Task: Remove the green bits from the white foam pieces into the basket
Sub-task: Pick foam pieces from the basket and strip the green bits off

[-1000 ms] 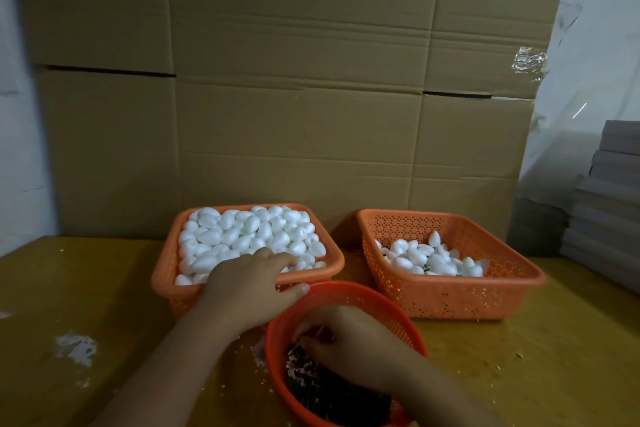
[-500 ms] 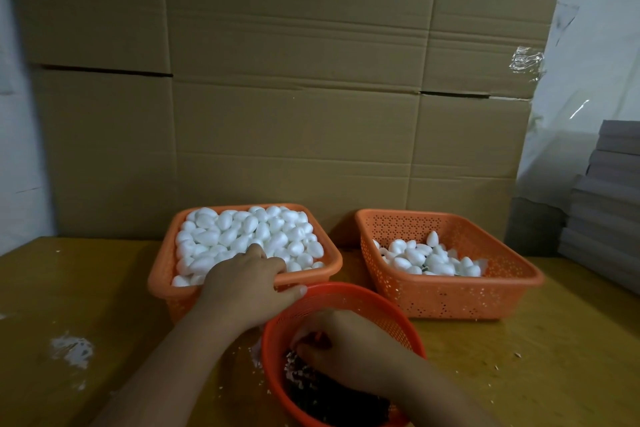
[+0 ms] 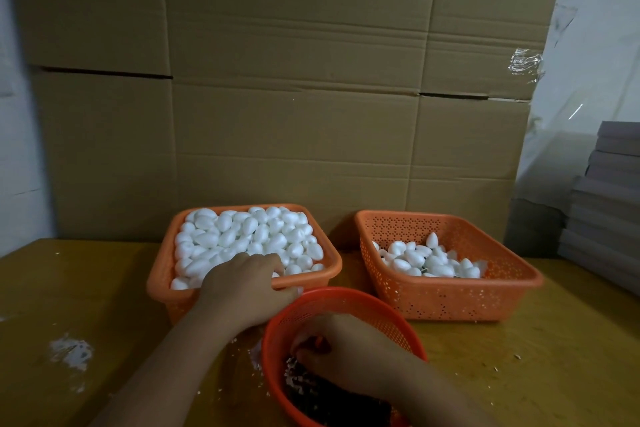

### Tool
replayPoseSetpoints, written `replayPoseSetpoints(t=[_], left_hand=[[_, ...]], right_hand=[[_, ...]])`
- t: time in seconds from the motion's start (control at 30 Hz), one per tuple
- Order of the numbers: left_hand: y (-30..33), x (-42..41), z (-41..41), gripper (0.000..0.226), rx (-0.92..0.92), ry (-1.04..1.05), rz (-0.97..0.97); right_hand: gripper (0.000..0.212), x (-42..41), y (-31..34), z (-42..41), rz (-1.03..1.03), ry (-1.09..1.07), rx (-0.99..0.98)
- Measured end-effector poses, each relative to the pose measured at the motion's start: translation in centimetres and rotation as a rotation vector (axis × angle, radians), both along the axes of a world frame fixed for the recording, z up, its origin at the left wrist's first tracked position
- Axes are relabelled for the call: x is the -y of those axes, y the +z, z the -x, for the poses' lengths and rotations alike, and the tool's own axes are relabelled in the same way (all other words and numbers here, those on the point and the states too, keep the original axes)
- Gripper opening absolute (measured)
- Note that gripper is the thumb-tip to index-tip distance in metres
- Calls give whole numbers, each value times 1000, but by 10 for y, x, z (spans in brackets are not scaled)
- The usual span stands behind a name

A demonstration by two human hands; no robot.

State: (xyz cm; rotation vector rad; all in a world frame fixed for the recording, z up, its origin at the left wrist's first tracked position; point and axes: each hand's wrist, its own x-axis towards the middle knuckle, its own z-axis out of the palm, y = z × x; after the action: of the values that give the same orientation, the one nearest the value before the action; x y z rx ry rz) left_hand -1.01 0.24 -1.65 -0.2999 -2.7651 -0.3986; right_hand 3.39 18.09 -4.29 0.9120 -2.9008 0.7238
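A square orange basket (image 3: 161, 274) at the left is heaped with white foam pieces (image 3: 249, 232). My left hand (image 3: 242, 288) reaches over its front rim, fingers curled down among the pieces, with a bit of white showing under the thumb. A round red basket (image 3: 349, 296) stands nearest to me and holds a dark pile of bits (image 3: 329, 399). My right hand (image 3: 346, 354) is inside it, fingers curled down onto the pile; its fingertips are hidden. A second square orange basket (image 3: 450, 302) at the right holds a small layer of foam pieces (image 3: 426, 258).
All three baskets stand on a yellowish table (image 3: 536, 374) strewn with white crumbs (image 3: 71, 352). Stacked cardboard boxes (image 3: 294, 114) wall off the back. A pile of grey flat sheets (image 3: 606, 204) stands at the right edge.
My left hand has edged a little farther into the left basket's foam. My right hand stays in the round basket, barely shifting.
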Motion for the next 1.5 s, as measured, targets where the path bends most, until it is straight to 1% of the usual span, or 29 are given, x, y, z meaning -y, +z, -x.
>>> replayPoseSetpoints(t=[0.2,0.37,0.4,0.47,0.5,0.57,0.6,0.7,0.8,0.9,1.03,1.13,1.23,1.3,1.37,1.43,1.5], left_hand=[[1,1,-2,26,-56,-15,-42],[2,-1,-3,32,-65,-32,-114],[3,-2,-3,28,-60,-53,-178],[7,-5,-4,12,-64,-123,-374],[9,-8,-4,10,-106,-154,-438],[12,-17,-8,20,-233,-197,-433],[13,-23,-10,22,-259,-226,-445],[10,-42,-21,17,-171,-366,-587],[-3,-58,-29,20,-146,-446,-667],[-15,-63,-30,17,-114,-449,-732],[-16,-58,-18,7,-39,-371,-928],[-20,-60,-15,5,78,-396,-920],[-21,-61,-16,7,157,-423,-883],[-17,-60,-16,13,200,-421,-965],[-15,-59,-15,26,228,-393,-1052],[-14,-58,-15,35,242,-373,-1077],[-14,-59,-16,37,251,-384,-1068]], right_hand=[[22,0,0,0,7,3,-2],[22,0,0,0,10,5,-6],[22,0,0,0,10,7,-9],[22,0,-1,0,6,10,-8],[23,0,-1,0,3,10,-6],[23,1,0,0,-1,0,-9],[23,1,0,1,0,-4,-13],[23,0,-2,0,38,10,-38],[26,0,-6,0,40,3,-80],[30,0,-7,0,-38,-58,-34],[25,-2,-4,0,6,-11,-77],[28,-1,-8,2,-56,-64,-128],[31,0,-8,2,-93,-87,-116],[28,-1,-6,2,-96,-77,-67],[26,-2,-4,1,-99,-69,-36],[25,-1,-3,1,-103,-66,-28],[25,-1,-3,1,-107,-69,-22]])
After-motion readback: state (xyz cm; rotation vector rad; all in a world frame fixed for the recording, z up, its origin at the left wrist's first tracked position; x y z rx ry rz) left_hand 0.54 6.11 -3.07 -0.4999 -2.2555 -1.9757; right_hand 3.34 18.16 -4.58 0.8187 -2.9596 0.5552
